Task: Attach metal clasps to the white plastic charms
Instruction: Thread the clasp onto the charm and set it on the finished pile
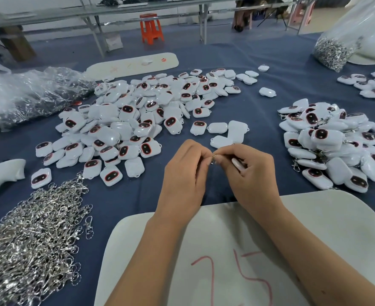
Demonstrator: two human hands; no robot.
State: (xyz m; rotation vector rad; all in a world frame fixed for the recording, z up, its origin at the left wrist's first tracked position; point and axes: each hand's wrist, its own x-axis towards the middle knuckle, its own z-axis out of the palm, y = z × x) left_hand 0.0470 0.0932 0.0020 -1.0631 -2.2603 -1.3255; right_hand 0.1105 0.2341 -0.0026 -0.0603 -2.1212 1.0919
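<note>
In the head view, a small metal ring [213, 156] is pinched between the fingertips of the left hand [185, 175] and the right hand [251, 173], just above the blue cloth-covered desk [259, 107]. The grip of the left hand is clenched on the ring; the grip of the right hand is also closed on it, and a smooth white plastic charm [238, 165] is seen tucked under its curled fingers. Behind the hands, a broad heap of glossy, rounded-square white charms [138, 113] is spread, many showing a dark oval outlined in red. A second pile of charms with clasps fitted [332, 144] is stacked at the right. A tangled, shiny mass of silver metal clasps [31, 239] is heaped at the lower left. The forearms are rested on a flat white board [314, 217] marked 25 in red. A crinkled clear plastic bag [27, 93] is seen at the far left.
</note>
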